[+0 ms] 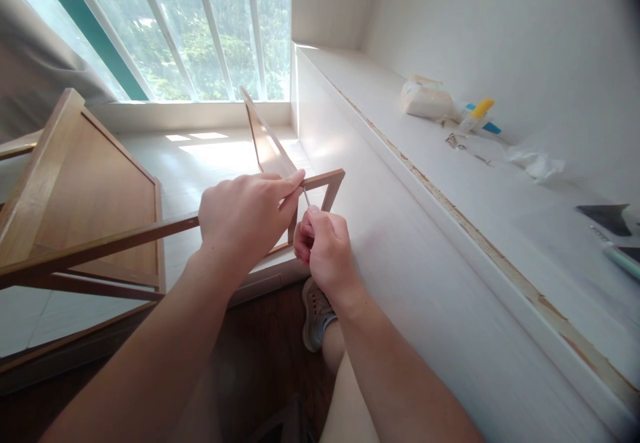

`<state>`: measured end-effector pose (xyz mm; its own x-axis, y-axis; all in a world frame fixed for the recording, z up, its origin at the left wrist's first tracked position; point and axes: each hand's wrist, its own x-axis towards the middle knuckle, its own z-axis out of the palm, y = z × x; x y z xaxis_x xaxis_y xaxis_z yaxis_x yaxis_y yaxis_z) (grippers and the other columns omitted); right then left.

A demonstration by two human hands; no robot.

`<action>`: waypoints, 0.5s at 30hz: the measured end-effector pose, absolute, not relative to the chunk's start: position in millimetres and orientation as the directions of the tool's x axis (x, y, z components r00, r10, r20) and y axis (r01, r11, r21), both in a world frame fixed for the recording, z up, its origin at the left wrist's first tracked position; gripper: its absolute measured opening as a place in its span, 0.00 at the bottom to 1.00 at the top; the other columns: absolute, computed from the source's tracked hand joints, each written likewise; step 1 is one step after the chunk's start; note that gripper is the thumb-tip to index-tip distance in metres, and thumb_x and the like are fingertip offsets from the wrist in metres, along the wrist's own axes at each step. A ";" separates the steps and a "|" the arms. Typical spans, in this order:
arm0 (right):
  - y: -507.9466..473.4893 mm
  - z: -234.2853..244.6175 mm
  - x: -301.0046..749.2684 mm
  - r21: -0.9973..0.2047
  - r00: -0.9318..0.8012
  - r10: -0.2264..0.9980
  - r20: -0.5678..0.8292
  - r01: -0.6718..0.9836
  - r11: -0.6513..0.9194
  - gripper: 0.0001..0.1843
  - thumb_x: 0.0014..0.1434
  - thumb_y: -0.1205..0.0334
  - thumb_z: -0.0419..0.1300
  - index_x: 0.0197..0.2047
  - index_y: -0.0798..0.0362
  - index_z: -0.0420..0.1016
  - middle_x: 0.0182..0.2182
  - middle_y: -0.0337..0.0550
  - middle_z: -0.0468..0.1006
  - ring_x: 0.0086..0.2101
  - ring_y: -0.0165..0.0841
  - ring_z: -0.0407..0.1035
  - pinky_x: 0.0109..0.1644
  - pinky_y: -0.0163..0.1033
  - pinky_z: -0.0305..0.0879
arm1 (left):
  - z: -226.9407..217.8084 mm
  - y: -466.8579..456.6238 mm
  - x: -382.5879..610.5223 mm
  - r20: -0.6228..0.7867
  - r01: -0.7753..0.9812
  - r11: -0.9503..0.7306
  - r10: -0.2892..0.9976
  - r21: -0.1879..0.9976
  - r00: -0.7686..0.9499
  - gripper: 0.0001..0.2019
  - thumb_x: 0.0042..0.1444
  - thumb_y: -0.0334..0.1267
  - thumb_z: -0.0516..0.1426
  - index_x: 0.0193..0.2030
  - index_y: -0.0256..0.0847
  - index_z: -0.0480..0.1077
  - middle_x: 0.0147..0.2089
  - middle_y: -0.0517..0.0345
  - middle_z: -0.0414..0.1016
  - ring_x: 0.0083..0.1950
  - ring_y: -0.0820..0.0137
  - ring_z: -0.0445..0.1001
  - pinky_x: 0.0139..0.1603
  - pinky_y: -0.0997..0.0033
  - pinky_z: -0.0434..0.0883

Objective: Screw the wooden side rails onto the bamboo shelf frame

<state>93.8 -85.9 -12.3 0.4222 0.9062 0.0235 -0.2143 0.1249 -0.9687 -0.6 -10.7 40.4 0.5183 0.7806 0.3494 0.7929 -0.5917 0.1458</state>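
A wooden furniture frame (90,223) lies tipped on a white platform, its long rail running from lower left to a corner joint near the middle. My left hand (245,220) is closed over that rail, thumb and forefinger pinched at the top of a thin metal tool (306,196). My right hand (325,250) is closed in a fist just below, gripping the tool's lower end. The tool stands against the rail by the frame's corner (333,180).
A white ledge (450,183) runs along the right wall, carrying a plastic bag of parts (425,100), a yellow-capped bottle (477,113), small metal hardware (454,140) and crumpled plastic (535,162). A barred window (200,30) is ahead. My shoe (315,316) rests on dark floor.
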 end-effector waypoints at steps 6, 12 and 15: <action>-84.0 -12.0 83.1 -0.829 0.383 0.922 -0.063 -0.535 0.165 0.21 0.66 0.58 0.49 0.21 0.49 0.51 0.11 0.30 0.53 0.13 0.25 0.49 0.17 0.33 0.44 | 42.4 -12.4 -0.1 0.354 0.800 -0.587 0.779 0.124 0.517 0.20 0.68 0.52 0.47 0.52 0.62 0.79 0.36 0.59 0.82 0.35 0.61 0.78 0.33 0.65 0.63; -84.5 -7.0 83.0 -0.648 0.240 0.965 -0.109 -0.753 0.114 0.21 0.66 0.56 0.48 0.22 0.49 0.49 0.11 0.30 0.53 0.14 0.25 0.46 0.18 0.32 0.41 | 43.8 -14.2 1.2 0.350 0.808 -0.576 0.787 0.124 0.508 0.20 0.68 0.51 0.46 0.50 0.59 0.80 0.36 0.58 0.82 0.34 0.62 0.78 0.31 0.65 0.62; -85.2 -4.2 86.5 -0.610 0.167 0.976 -0.142 -0.791 0.046 0.21 0.65 0.54 0.48 0.23 0.49 0.45 0.12 0.29 0.51 0.14 0.25 0.46 0.19 0.32 0.42 | 43.2 -14.6 2.2 0.354 0.813 -0.571 0.788 0.115 0.504 0.20 0.68 0.51 0.47 0.51 0.60 0.79 0.37 0.59 0.82 0.34 0.62 0.78 0.31 0.65 0.62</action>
